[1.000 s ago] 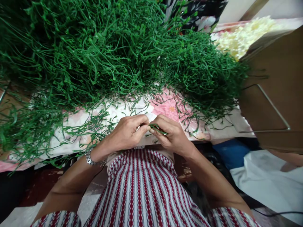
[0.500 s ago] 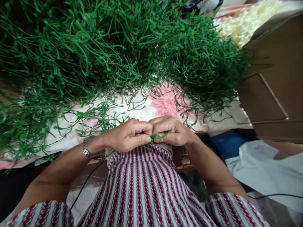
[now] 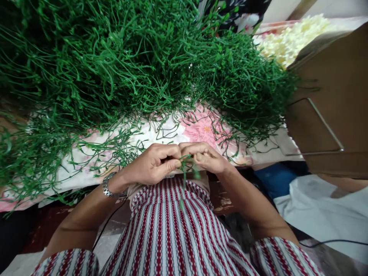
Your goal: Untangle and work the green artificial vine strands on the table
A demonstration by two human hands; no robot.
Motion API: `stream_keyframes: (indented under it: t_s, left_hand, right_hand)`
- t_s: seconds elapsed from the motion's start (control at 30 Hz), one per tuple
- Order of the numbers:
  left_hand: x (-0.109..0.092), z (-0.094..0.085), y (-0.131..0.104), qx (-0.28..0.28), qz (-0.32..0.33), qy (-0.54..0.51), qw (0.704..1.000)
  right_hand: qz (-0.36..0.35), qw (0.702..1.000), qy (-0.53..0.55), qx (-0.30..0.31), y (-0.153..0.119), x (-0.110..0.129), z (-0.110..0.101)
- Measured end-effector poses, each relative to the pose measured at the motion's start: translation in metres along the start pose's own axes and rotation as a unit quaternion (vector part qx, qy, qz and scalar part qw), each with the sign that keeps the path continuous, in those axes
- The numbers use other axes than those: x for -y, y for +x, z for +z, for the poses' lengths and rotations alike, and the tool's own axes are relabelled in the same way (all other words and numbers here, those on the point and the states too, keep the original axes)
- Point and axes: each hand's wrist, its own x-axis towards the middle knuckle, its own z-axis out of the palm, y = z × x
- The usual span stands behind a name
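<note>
At the table's near edge, close to my waist, my left hand [image 3: 155,163] and my right hand [image 3: 211,157] meet knuckle to knuckle. Pinched between the fingertips of both is a thin green plastic stem [image 3: 187,158]. Blurred green bits [image 3: 184,188] hang below the fingers in front of the striped clothing. Just beyond my hands, loose green stems [image 3: 115,143] lie scattered on the flowered cloth [image 3: 169,134]. A large heap of the same green stems [image 3: 129,65] covers the far side. Exactly how the held pieces join is hidden by my fingers.
On the right stands a brown cardboard box [image 3: 333,96] with a bent metal wire [image 3: 326,122] against it. Pale yellow petals [image 3: 290,38] are piled at the back right. White sheeting [image 3: 324,211] and a blue item [image 3: 273,178] lie below the table edge.
My right fingers and thumb have shifted and spread a little around the green stem. Green bits now dangle lower beneath my hands. The view has tilted slightly.
</note>
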Motion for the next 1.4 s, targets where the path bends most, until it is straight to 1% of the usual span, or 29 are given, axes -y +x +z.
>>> stream_keyframes:
  t_s: [0.07,0.13,0.2,0.27,0.37,0.43,0.47,0.5,0.53,0.57,0.63,0.67,0.7,0.73,0.87,0.93,1.03,1.1,1.13,1.17,1.23,1.3,1.33,1.37,1.4]
  left_hand:
    - [-0.001,-0.002,-0.001,0.013,-0.003,0.059,0.998]
    - [-0.003,-0.001,-0.001,0.029,0.003,0.139,0.990]
    - [-0.005,0.002,-0.002,0.048,0.022,0.227,0.972]
    - [-0.006,0.006,-0.003,0.063,0.044,0.290,0.954]
    - [-0.008,0.009,-0.003,0.070,0.071,0.326,0.940]
    - [-0.007,0.009,-0.004,0.053,0.089,0.319,0.942]
    - [-0.006,0.009,-0.004,0.039,0.097,0.312,0.944]
    - [-0.005,0.008,-0.005,0.022,0.104,0.307,0.946]
    - [-0.004,0.008,-0.005,0.008,0.110,0.307,0.945]
    - [-0.003,0.008,-0.005,-0.002,0.116,0.311,0.943]
    - [-0.001,0.008,-0.005,-0.008,0.125,0.332,0.935]
    - [0.000,0.009,-0.005,-0.008,0.126,0.343,0.931]
    - [0.000,0.010,-0.005,-0.008,0.126,0.354,0.927]
    - [0.001,0.012,-0.004,-0.010,0.126,0.365,0.922]
    - [0.002,0.017,-0.002,-0.030,0.136,0.408,0.902]
    - [0.003,0.019,-0.001,-0.030,0.130,0.412,0.901]
    - [0.005,0.019,-0.001,-0.022,0.101,0.394,0.913]
    - [0.005,0.018,-0.001,-0.009,0.089,0.368,0.925]
    - [0.005,0.018,-0.001,0.003,0.090,0.350,0.933]
    - [0.004,0.017,-0.001,0.019,0.097,0.326,0.940]
    - [0.000,0.015,0.000,0.064,0.117,0.264,0.955]
    - [-0.004,0.010,0.001,0.105,0.125,0.190,0.968]
    - [-0.006,0.007,0.002,0.116,0.118,0.152,0.974]
    - [-0.008,0.004,0.002,0.117,0.101,0.117,0.981]
    - [-0.009,0.000,0.002,0.112,0.080,0.085,0.987]
  right_hand:
    - [0.001,0.999,-0.052,-0.008,0.000,0.002,-0.001]
    - [-0.006,0.994,-0.102,-0.025,0.000,0.002,0.001]
    - [-0.001,0.991,-0.126,-0.034,-0.001,0.001,0.003]
    - [0.016,0.992,-0.124,-0.033,-0.001,0.001,0.006]
    - [0.026,0.994,-0.105,-0.033,-0.005,0.001,0.006]
    - [0.027,0.996,-0.087,-0.018,-0.010,0.000,0.003]
    - [0.029,0.996,-0.079,-0.020,-0.013,-0.001,0.002]
    - [0.035,0.996,-0.069,-0.038,-0.016,-0.003,0.001]
    - [0.042,0.995,-0.057,-0.075,-0.019,-0.004,0.000]
    - [0.049,0.990,-0.044,-0.127,-0.022,-0.006,0.000]
    - [0.056,0.969,-0.025,-0.238,-0.026,-0.007,0.003]
    - [0.059,0.960,-0.023,-0.272,-0.026,-0.006,0.005]
    - [0.066,0.957,-0.027,-0.281,-0.026,-0.004,0.007]
    - [0.078,0.959,-0.036,-0.270,-0.025,-0.002,0.009]
    - [0.160,0.974,-0.051,-0.151,-0.020,0.004,0.017]
    - [0.177,0.975,-0.030,-0.132,-0.019,0.001,0.019]
    - [0.161,0.976,-0.018,-0.143,-0.020,-0.004,0.021]
    - [0.124,0.979,-0.067,-0.145,-0.021,-0.004,0.021]
    - [0.099,0.980,-0.110,-0.134,-0.020,-0.002,0.020]
    - [0.073,0.979,-0.156,-0.112,-0.020,0.001,0.019]
    - [0.027,0.974,-0.221,-0.037,-0.018,0.009,0.014]
    - [-0.003,0.972,-0.226,0.059,-0.018,0.018,0.008]
    - [-0.010,0.971,-0.213,0.108,-0.018,0.022,0.004]
    - [-0.011,0.969,-0.197,0.148,-0.019,0.025,0.000]
    - [-0.010,0.968,-0.187,0.168,-0.021,0.028,-0.003]
